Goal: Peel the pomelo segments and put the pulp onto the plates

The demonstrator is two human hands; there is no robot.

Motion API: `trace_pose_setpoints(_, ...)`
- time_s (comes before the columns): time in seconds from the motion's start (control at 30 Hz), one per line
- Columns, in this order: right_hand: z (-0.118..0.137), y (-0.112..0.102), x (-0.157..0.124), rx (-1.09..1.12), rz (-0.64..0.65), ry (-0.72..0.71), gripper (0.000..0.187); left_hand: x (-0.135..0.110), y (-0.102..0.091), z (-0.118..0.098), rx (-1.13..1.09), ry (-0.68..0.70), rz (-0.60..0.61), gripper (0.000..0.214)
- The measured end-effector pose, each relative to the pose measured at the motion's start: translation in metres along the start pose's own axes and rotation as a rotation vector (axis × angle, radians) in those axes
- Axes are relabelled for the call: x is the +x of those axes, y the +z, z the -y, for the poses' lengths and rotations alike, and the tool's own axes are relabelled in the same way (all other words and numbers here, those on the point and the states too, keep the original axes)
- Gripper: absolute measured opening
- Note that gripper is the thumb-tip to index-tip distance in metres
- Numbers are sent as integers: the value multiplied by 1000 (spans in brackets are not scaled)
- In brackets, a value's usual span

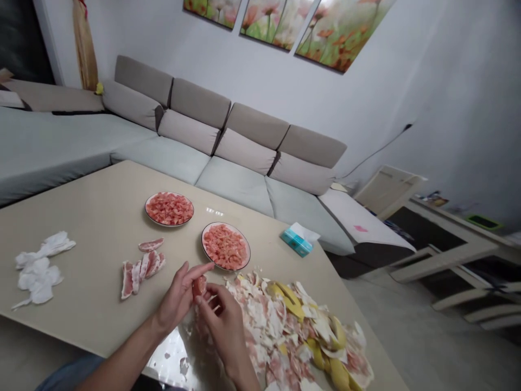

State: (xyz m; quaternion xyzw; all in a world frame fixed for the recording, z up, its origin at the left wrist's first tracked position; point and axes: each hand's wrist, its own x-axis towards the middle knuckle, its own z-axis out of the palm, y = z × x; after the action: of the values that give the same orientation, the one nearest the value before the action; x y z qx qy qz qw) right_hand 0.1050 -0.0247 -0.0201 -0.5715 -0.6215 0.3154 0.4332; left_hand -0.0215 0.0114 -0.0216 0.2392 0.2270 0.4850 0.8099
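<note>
Well left of the grip I see crumpled tissues (39, 279) on the table (101, 217); nearer lie pomelo segments (144, 265), with a plate (169, 225) of red pulp (169, 208) beyond them. The left hand (177, 298) and right hand (226, 317) meet, fingers clamped on a small red piece (199, 285), probably pomelo, partly covered. Just past it sits a second plate (248, 252); rightward, heaped peelings (271, 320), then a tissue packet (296, 241) farther off.
</note>
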Motion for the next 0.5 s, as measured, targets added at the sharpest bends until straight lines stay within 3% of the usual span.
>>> trace_pose_setpoints(0.27,1,-3,-21,213,-73,173,25,-9,1,4,268,101,173,39)
trace_pose_setpoints(0.4,-4,-7,-26,276,-113,200,27,-12,2,5,373,51,151,40)
trace_pose_setpoints(0.5,-3,-13,-25,317,-132,240,29,-8,0,9,396,28,117,29)
